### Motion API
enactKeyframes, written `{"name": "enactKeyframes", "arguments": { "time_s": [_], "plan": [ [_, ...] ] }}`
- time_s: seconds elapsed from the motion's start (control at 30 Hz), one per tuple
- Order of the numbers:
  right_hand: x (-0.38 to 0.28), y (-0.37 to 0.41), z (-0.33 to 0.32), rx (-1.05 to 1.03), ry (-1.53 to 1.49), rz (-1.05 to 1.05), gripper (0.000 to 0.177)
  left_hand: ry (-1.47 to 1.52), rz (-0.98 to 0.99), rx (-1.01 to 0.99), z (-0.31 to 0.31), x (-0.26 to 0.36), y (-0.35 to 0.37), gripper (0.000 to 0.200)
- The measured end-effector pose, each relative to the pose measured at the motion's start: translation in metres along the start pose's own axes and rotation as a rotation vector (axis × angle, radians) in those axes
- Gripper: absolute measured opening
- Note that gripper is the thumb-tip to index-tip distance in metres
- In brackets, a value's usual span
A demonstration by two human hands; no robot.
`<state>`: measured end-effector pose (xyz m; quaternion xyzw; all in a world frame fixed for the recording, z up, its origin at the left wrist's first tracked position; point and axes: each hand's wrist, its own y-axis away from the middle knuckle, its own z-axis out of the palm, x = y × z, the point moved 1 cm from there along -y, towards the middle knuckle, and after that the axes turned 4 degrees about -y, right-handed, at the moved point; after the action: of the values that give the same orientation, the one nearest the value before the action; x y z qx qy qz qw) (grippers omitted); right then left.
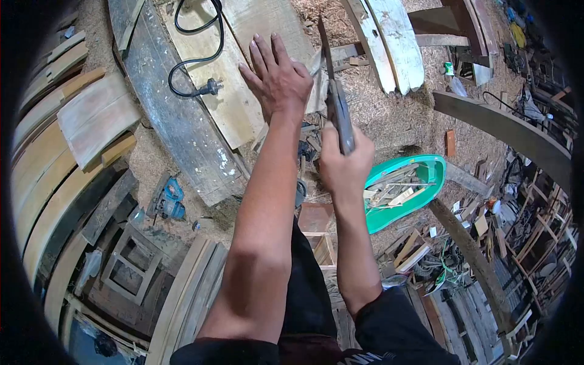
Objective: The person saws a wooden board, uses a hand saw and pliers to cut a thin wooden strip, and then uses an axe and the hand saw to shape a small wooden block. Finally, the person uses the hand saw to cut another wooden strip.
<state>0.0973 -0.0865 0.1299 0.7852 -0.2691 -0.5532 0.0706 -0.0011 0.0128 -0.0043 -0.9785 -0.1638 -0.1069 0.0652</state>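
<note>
My left hand [281, 84] lies flat on a wide wooden board [258, 24], its fingers spread and pointing away from me. To the right of it, my right hand [347, 159] is wrapped round the grip of a handsaw [340, 112]. The saw's dark blade points away from me, alongside the right edge of the board. A paler plank [228, 100] runs along the board's left side, and a black power cord [207, 59] with a plug [210, 87] rests across it.
A green tub [439, 176] full of wood scraps stands right of my right hand. Blue power tools [170, 201] sit on the floor at left. Curved timbers [499, 112] and stacked planks [61, 158] flank both sides. Sawdust and shavings cover the floor.
</note>
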Motion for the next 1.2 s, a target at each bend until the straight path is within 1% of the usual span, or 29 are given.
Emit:
{"name": "enactKeyframes", "arguments": {
  "time_s": [0.03, 0.13, 0.17, 0.27, 0.37, 0.43, 0.47, 0.5, 0.57, 0.63, 0.67, 0.73, 0.77, 0.87, 0.93, 1.0, 1.1, 1.2],
  "plan": [
    [-0.001, 0.007, -0.005, -0.005, 0.024, 0.007, 0.012, -0.001, -0.001, -0.006, 0.0, 0.0, 0.002, 0.065],
    [-0.01, 0.05, -0.024, 0.007, -0.039, -0.024, 0.017, 0.014, 0.011, 0.014, -0.001, -0.001, 0.002, 0.064],
    [-0.006, 0.046, -0.024, 0.031, -0.074, -0.049, 0.02, 0.022, 0.002, 0.02, 0.001, -0.002, 0.001, 0.063],
    [-0.003, -0.006, -0.005, -0.011, 0.031, -0.116, 0.016, 0.015, -0.004, 0.021, -0.002, -0.001, 0.002, 0.062],
    [-0.004, -0.013, 0.003, 0.001, 0.076, -0.024, 0.016, 0.026, -0.01, 0.018, 0.0, 0.0, 0.002, 0.063],
    [-0.014, 0.025, -0.012, 0.007, 0.034, -0.042, 0.019, 0.018, 0.0, 0.011, -0.002, 0.0, 0.006, 0.063],
    [-0.019, 0.035, -0.016, 0.005, 0.009, -0.065, 0.021, 0.014, -0.001, 0.021, -0.002, 0.0, 0.002, 0.063],
    [-0.019, 0.037, -0.018, 0.012, -0.017, -0.044, 0.021, -0.001, 0.004, 0.013, -0.003, 0.0, 0.001, 0.063],
    [-0.016, 0.032, -0.017, 0.025, -0.082, -0.023, 0.022, -0.003, -0.003, -0.006, -0.004, 0.001, -0.001, 0.063],
    [-0.016, -0.008, -0.001, -0.017, -0.022, 0.031, 0.019, -0.015, -0.011, -0.027, -0.005, -0.001, 0.005, 0.063],
    [-0.015, -0.018, 0.001, -0.031, 0.017, 0.066, 0.018, -0.013, -0.013, -0.038, -0.006, 0.0, 0.009, 0.063],
    [-0.018, -0.021, -0.004, -0.051, 0.017, 0.054, 0.017, 0.0, -0.014, -0.002, -0.004, 0.003, -0.004, 0.063],
    [-0.018, -0.011, -0.009, -0.059, 0.027, 0.075, 0.017, 0.003, -0.011, -0.013, -0.006, 0.002, 0.002, 0.063],
    [-0.024, 0.037, -0.018, 0.013, -0.092, -0.04, 0.019, 0.004, -0.007, -0.029, -0.005, 0.002, 0.008, 0.064],
    [-0.026, 0.002, -0.002, -0.015, -0.04, -0.038, 0.02, -0.004, -0.007, -0.017, -0.005, 0.001, -0.004, 0.065],
    [-0.018, -0.019, 0.002, -0.037, 0.035, 0.006, 0.021, -0.011, -0.012, -0.035, -0.005, 0.002, 0.002, 0.066],
    [-0.005, -0.025, 0.001, -0.031, -0.025, 0.003, 0.024, -0.023, 0.001, -0.025, -0.004, 0.002, 0.003, 0.068],
    [-0.014, -0.019, -0.002, -0.019, 0.015, 0.038, 0.026, -0.017, 0.022, -0.046, -0.005, 0.005, 0.003, 0.069]
  ]
}}
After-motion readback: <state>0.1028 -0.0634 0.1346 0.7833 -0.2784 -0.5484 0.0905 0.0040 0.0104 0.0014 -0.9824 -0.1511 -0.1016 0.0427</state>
